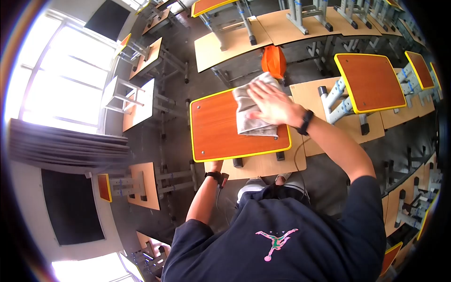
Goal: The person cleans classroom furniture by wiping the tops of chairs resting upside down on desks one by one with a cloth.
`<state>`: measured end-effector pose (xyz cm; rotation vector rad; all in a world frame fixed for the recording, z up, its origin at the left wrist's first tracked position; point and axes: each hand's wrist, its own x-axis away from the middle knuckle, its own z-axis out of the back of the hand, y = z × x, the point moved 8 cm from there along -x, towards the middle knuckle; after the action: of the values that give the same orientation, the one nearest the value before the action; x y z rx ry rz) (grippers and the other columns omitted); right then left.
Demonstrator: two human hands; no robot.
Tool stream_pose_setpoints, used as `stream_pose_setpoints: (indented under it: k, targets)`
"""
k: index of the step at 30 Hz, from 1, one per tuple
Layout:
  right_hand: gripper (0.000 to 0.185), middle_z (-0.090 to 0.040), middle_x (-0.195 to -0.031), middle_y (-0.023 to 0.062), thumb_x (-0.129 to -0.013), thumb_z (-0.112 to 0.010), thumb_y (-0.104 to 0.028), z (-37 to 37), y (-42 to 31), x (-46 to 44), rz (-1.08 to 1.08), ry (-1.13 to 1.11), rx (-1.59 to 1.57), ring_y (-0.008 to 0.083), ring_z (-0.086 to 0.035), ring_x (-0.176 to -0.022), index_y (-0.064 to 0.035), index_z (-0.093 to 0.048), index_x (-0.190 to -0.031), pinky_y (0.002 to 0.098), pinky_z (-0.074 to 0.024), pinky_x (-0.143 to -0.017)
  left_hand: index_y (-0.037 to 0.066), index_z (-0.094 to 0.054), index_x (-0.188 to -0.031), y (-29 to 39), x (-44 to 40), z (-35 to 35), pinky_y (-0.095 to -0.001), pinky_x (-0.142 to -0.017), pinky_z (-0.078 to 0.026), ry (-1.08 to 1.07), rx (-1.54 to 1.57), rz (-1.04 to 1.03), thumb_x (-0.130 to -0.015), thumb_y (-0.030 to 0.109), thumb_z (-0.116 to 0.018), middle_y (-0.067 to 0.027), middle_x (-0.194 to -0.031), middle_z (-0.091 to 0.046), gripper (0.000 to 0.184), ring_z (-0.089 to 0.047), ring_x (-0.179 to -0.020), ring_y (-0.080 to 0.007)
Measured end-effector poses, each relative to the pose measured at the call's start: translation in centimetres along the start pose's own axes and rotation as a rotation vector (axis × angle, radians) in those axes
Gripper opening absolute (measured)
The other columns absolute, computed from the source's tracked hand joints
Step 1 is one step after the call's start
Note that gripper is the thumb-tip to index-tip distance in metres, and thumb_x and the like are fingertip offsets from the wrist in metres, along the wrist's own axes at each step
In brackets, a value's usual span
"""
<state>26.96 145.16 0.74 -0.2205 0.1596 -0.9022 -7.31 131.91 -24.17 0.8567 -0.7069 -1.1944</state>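
Observation:
A grey cloth (247, 123) lies on the orange-brown stool seat (213, 127) with a yellow edge, covering its right part and hanging over the far edge. On top of the cloth, my right hand (272, 103) rests flat with the fingers stretched out. My left hand (216, 166) is at the near left edge of the seat; its fingers are hidden under the seat. The stool stands upside down or on its support on a light wooden desk (296, 162); its legs are mostly hidden.
Another yellow-edged stool (371, 82) sits on the desk at the right. An orange bag (274, 62) hangs beyond the seat. A desk row (211, 52) lies ahead, with more desks at the left. A cable (297, 152) runs beside my body.

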Motion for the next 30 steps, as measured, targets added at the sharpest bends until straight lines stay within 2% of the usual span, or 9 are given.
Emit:
stream_pose_setpoints:
  k: [3, 6, 7, 11, 12, 15, 22, 28, 30]
  targets:
    - [0.082, -0.035, -0.161, 0.0209, -0.095, -0.059, -0.056, 1.7, -0.1, 4.8, -0.005, 0.239, -0.065, 0.0341, -0.028, -0.152, 0.0028, -0.042, -0.15, 0.0452, -0.0226, -0.124, 0.003, -0.053, -0.138, -0.5, -0.2, -0.2, -0.0397, -0.107, -0.042, 0.01, -0.001, -0.003, -0.097, 0.021, -0.069, -0.0094, -0.134, -0.056, 0.047, -0.05, -0.125, -0.022]
    - [0.075, -0.044, -0.155, 0.0204, -0.093, -0.066, -0.05, 2.4, -1.6, 8.0, -0.09, 0.336, -0.083, 0.0348, -0.035, -0.148, 0.0041, -0.051, -0.143, 0.0456, -0.0266, -0.122, 0.003, -0.052, -0.138, 0.0, -0.6, -0.4, -0.0398, -0.107, -0.041, 0.019, 0.036, -0.022, -0.098, 0.021, -0.069, -0.0091, -0.135, -0.055, 0.047, -0.049, -0.126, -0.0217]
    - [0.07, -0.05, -0.15, 0.0198, -0.091, -0.069, -0.046, 2.6, -2.3, 9.1, -0.11, 0.406, -0.095, 0.0354, -0.041, -0.144, 0.0043, -0.055, -0.139, 0.0457, -0.0288, -0.121, 0.003, -0.051, -0.139, 0.3, -0.6, -0.7, -0.0396, -0.109, -0.039, -0.035, -0.094, 0.02, -0.099, 0.022, -0.067, -0.0082, -0.136, -0.053, 0.047, -0.046, -0.127, -0.0215]
    - [0.067, -0.052, -0.149, 0.02, -0.091, -0.069, -0.042, 2.5, -5.8, 12.1, -0.171, 0.405, -0.091, 0.0365, -0.042, -0.143, 0.0042, -0.055, -0.139, 0.0466, -0.03, -0.12, 0.003, -0.051, -0.138, 1.6, -0.9, -0.7, -0.0402, -0.107, -0.039, 0.048, -0.172, -0.064, -0.099, 0.02, -0.065, -0.012, -0.138, -0.053, 0.046, -0.047, -0.127, -0.0261]
    - [0.067, -0.052, -0.149, 0.0202, -0.09, -0.07, -0.04, 2.3, -6.5, 12.6, -0.188, 0.399, -0.09, 0.0369, -0.043, -0.143, 0.0043, -0.056, -0.138, 0.0473, -0.0308, -0.12, 0.002, -0.062, -0.123, 3.8, -0.3, -0.4, -0.0452, -0.09, -0.049, 0.332, -0.08, -0.359, -0.097, 0.02, -0.064, -0.0157, -0.118, -0.067, 0.031, -0.061, -0.108, -0.0327]
    - [0.066, -0.052, -0.149, 0.0194, -0.091, -0.069, -0.04, 2.0, -8.7, 12.8, -0.204, 0.391, -0.059, 0.0374, -0.042, -0.143, 0.0042, -0.056, -0.139, 0.0479, -0.0307, -0.119, 0.002, -0.061, -0.124, 4.1, -0.4, -1.4, -0.0437, -0.092, -0.048, 0.221, -0.145, -0.227, -0.096, 0.019, -0.065, -0.0138, -0.119, -0.066, 0.033, -0.059, -0.107, -0.0298]
    - [0.071, -0.046, -0.155, 0.0173, -0.092, -0.065, -0.047, -2.1, -13.9, 6.7, 0.03, 0.299, 0.007, 0.036, -0.038, -0.147, -0.0029, -0.052, -0.146, 0.0501, -0.027, -0.121, 0.003, -0.058, -0.13, 7.1, -1.0, -4.2, -0.0421, -0.097, -0.048, 0.15, 0.205, -0.234, -0.096, 0.019, -0.066, -0.0136, -0.125, -0.065, 0.038, -0.059, -0.114, -0.0285]
    - [0.073, -0.043, -0.155, 0.0245, -0.097, -0.057, -0.051, -3.9, -19.7, -2.2, 0.197, 0.221, 0.026, 0.0393, -0.035, -0.147, 0.0023, -0.048, -0.146, 0.0481, -0.0266, -0.122, 0.003, -0.057, -0.132, 7.8, -1.6, -5.4, -0.0418, -0.099, -0.047, 0.159, 0.49, -0.205, -0.096, 0.02, -0.067, -0.0152, -0.128, -0.064, 0.041, -0.058, -0.119, -0.029]
    - [0.077, -0.038, -0.159, 0.0231, -0.099, -0.052, -0.055, -4.9, -19.6, -5.4, 0.172, 0.129, 0.106, 0.0392, -0.032, -0.149, 0.0031, -0.043, -0.149, 0.0483, -0.0254, -0.122, 0.003, -0.057, -0.133, 8.0, -1.8, -5.8, -0.0417, -0.1, -0.047, 0.169, 0.62, -0.177, -0.096, 0.02, -0.067, -0.0158, -0.129, -0.064, 0.042, -0.058, -0.12, -0.0291]
